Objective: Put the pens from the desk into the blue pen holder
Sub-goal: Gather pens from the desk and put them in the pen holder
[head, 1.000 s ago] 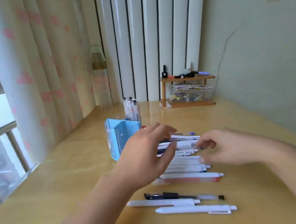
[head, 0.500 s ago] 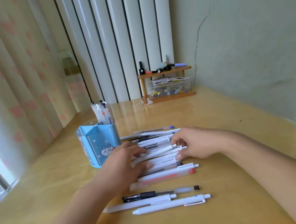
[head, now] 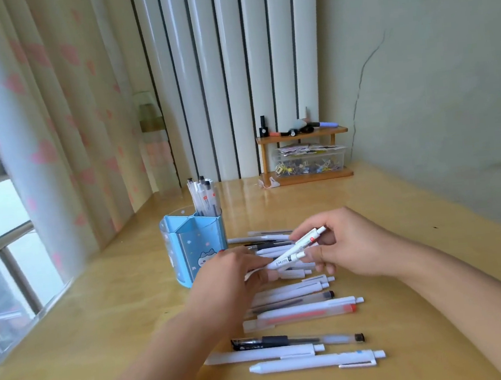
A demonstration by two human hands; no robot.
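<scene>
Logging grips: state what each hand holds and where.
Both hold the same white pens: right hand at the clicker end, left hand at the tip end.

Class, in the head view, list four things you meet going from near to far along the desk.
White click pen → clear pen with red refill → blue pen holder → small wooden shelf.

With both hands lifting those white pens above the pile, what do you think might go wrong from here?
1. The lifted white pens are pinched between the left hand and right hand; one may slip back onto the pens on the desk.
2. The blue pen holder sits close beside the left hand, so a knock could tip it.
3. Its back compartment already holds upright pens, which may block insertion.
</scene>
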